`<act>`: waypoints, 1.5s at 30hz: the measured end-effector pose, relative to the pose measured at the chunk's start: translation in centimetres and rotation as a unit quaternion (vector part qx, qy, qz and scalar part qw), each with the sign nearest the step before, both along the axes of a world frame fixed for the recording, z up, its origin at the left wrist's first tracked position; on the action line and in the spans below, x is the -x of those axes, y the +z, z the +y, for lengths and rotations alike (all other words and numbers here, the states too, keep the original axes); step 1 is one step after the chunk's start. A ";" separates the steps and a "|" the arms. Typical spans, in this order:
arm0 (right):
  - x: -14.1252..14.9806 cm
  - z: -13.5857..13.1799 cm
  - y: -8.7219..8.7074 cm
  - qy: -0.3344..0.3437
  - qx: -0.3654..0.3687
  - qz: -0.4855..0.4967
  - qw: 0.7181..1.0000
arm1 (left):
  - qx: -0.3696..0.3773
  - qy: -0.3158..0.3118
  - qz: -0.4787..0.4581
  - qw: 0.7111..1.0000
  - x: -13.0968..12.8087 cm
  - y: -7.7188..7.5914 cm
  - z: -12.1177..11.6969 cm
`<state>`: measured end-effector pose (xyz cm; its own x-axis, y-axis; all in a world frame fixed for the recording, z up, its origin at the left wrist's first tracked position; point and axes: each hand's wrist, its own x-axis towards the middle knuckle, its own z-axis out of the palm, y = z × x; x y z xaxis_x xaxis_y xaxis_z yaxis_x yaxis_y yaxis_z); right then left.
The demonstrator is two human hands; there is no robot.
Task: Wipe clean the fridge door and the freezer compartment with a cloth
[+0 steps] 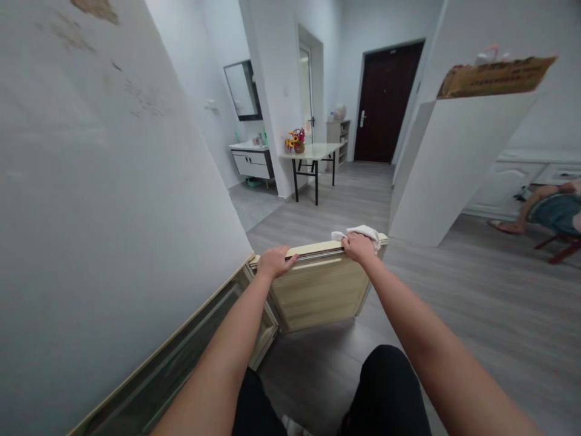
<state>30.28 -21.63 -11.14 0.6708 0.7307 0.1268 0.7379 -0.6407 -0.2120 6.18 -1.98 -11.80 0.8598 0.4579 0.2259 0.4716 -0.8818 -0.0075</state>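
Observation:
A cream-coloured door with a ribbed panel stands swung open in front of my knees. It looks like the lower door of a fridge and joins a tall white cabinet body on the left. My left hand grips the top edge of the door near the hinge side, thumb lying along the edge. Farther right, my right hand is closed on a white cloth, pressing it onto the same top edge near its free corner. The fingertips of both hands are partly hidden behind the edge.
A white table with a flower basket stands ahead, near a washbasin cabinet. A dark red door is at the back. On the right, a cardboard box tops a tall white cabinet; beyond, a person sits on a stool.

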 end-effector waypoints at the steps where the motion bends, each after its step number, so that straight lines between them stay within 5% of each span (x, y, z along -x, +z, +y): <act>1: -0.5 0.6 0.4 -0.002 0.050 0.019 0.999 | 0.001 -0.001 -0.001 1.000 0.0 -0.1 0.1; 4: -2.0 2.1 1.7 0.022 0.149 0.072 0.986 | 0.004 0.000 -0.002 1.000 0.1 -0.4 0.3; 11: -3.9 2.9 2.2 0.118 0.207 0.141 0.961 | 0.011 0.006 -0.003 1.000 0.2 -0.2 0.2; 45: -3.1 3.0 2.2 0.097 0.165 0.080 0.978 | 0.007 0.045 0.005 0.999 -0.2 -0.4 0.0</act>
